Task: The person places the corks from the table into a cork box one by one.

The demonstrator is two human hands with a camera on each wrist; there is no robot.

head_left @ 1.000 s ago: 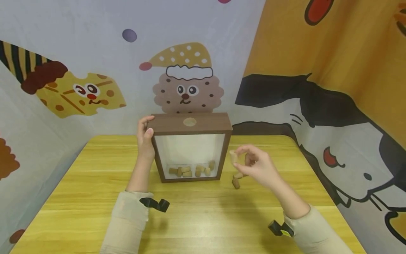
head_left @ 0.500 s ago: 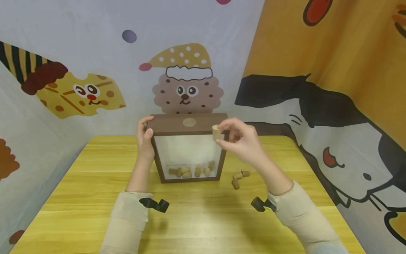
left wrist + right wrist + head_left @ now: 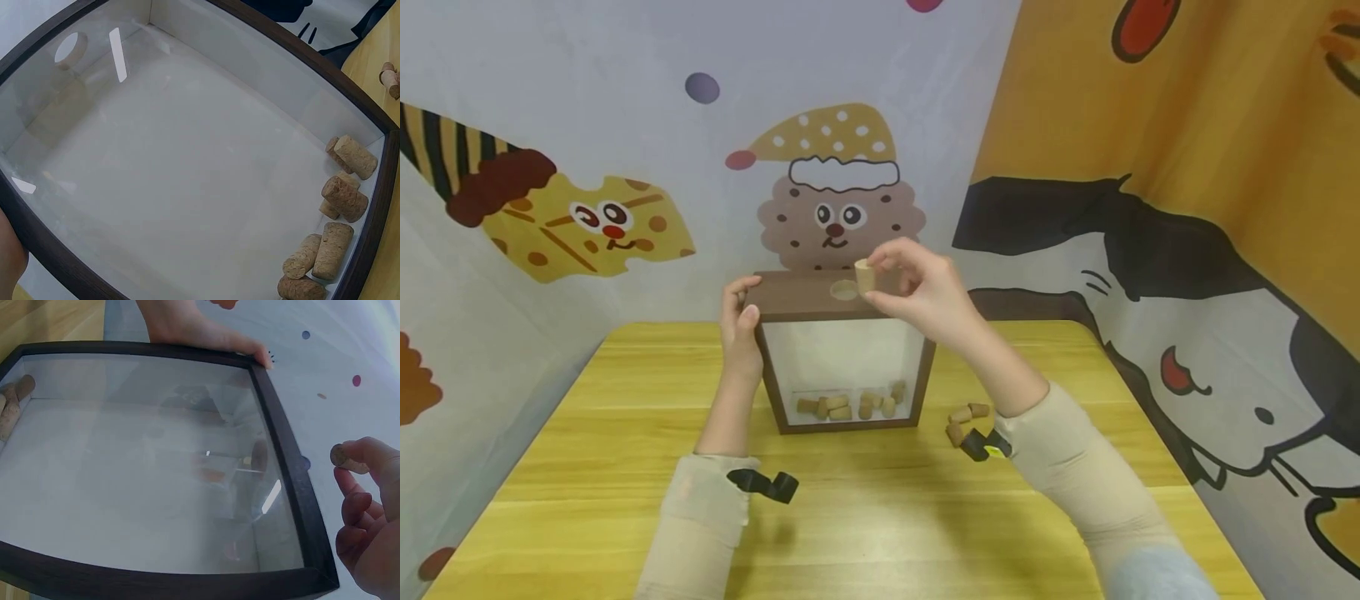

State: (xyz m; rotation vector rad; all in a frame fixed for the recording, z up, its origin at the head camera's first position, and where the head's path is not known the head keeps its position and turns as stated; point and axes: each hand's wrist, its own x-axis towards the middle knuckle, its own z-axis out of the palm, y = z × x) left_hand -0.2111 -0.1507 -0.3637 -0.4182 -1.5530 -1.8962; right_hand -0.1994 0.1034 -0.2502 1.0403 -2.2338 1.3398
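Observation:
A dark brown wooden shadow box with a clear front stands upright on the table. Several corks lie along its bottom inside, and a round hole opens in its top. My left hand grips the box's upper left edge, thumb at the front. Between thumb and fingers, my right hand pinches a single cork, held upright just to the right of the hole and over the box's top. In the right wrist view this cork shows end-on, apart from the frame.
Several loose corks lie on the yellow wood-grain table, right of the box, partly behind the right wrist's camera. A cartoon-printed cloth hangs behind the table and along its sides.
My right hand has carried the cork up and to the left, from beside the box to over its top, near the hole. The left hand keeps its grip on the box.

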